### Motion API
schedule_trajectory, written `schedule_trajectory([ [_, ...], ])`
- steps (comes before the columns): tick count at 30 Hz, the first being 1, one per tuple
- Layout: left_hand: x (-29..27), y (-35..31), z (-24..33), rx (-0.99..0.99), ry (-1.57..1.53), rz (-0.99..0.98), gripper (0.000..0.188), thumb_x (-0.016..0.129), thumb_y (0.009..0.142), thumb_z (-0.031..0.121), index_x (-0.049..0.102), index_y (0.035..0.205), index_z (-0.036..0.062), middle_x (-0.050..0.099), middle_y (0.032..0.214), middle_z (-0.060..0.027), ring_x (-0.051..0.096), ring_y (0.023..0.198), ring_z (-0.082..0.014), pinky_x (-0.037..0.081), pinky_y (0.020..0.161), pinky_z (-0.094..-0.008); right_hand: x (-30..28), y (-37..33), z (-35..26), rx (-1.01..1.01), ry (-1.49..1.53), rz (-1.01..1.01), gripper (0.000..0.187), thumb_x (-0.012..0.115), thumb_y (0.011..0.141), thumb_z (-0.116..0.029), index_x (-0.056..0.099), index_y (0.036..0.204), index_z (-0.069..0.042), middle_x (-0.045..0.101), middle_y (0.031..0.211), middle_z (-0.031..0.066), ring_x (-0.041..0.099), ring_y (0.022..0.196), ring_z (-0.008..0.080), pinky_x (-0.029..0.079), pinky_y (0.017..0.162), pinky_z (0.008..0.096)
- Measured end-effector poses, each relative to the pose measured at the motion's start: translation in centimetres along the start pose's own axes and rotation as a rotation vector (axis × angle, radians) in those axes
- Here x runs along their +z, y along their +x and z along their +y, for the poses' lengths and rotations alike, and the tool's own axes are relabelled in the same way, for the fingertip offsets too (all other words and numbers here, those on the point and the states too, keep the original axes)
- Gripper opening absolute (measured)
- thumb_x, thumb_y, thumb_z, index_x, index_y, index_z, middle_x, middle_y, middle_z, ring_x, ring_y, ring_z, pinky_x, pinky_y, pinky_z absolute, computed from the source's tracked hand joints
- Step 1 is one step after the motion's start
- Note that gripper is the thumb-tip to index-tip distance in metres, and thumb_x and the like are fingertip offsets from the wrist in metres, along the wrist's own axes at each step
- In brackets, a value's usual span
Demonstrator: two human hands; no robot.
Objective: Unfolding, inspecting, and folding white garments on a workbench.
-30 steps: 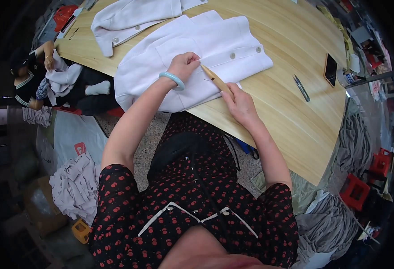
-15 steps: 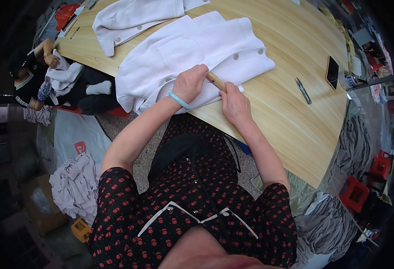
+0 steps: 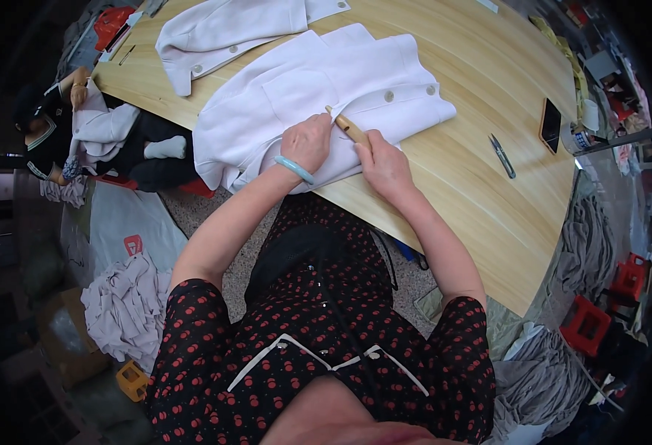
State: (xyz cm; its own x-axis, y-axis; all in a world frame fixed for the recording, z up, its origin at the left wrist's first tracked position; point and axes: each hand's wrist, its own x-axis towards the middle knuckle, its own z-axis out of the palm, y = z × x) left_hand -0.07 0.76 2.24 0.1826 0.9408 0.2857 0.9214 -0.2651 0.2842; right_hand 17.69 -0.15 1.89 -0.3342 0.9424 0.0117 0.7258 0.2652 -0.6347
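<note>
Right fingers close round wooden stick at near end — left fingers (curled) pinch white garment.

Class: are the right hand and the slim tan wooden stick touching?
Touching: the head view shows the right hand gripping the wooden stick at its lower end.

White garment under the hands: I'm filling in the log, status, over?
Left hand on white garment, fingertips hidden. Right hand gripping wooden tool over garment. Phone and slim dark tool lie right, apart from hands.
</note>
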Motion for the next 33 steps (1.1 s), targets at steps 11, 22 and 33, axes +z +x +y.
schedule_trajectory([
  [11,-0.5,0.2,-1.0,0.135,-0.094,-0.038,0.011,0.049,0.088,0.011,0.051,0.083,0.0021,0.058,0.072,-0.0172,0.059,0.066,-0.0357,0.047,0.056,-0.0443,1.3,0.3,0.5,0.470,1.565,-0.458,0.027,0.048,0.095,-0.031,0.051,0.099,-0.004,0.049,0.067,0.0019,0.046,0.049,0.0107,0.040,0.043,0.0236],
  [22,-0.1,-0.3,-1.1,0.088,-0.125,0.008,0.012,0.048,0.088,0.012,0.052,0.082,0.0022,0.058,0.071,-0.0166,0.060,0.065,-0.0348,0.047,0.056,-0.0432,2.2,1.0,1.3,0.510,2.116,-0.771,0.034,0.042,0.098,-0.034,0.048,0.105,-0.001,0.047,0.069,0.0021,0.043,0.048,0.0102,0.040,0.043,0.0244],
  [33,-3.9,-4.8,-8.5,0.011,-0.188,0.005,0.024,0.063,0.080,0.015,0.058,0.101,0.0043,0.058,0.092,-0.0126,0.057,0.084,-0.0297,0.047,0.074,-0.0384,-1.5,-1.7,2.1,0.296,0.288,-0.231,0.028,0.044,0.096,-0.031,0.054,0.099,-0.005,0.049,0.065,-0.0002,0.044,0.051,0.0068,0.039,0.046,0.0230],
])
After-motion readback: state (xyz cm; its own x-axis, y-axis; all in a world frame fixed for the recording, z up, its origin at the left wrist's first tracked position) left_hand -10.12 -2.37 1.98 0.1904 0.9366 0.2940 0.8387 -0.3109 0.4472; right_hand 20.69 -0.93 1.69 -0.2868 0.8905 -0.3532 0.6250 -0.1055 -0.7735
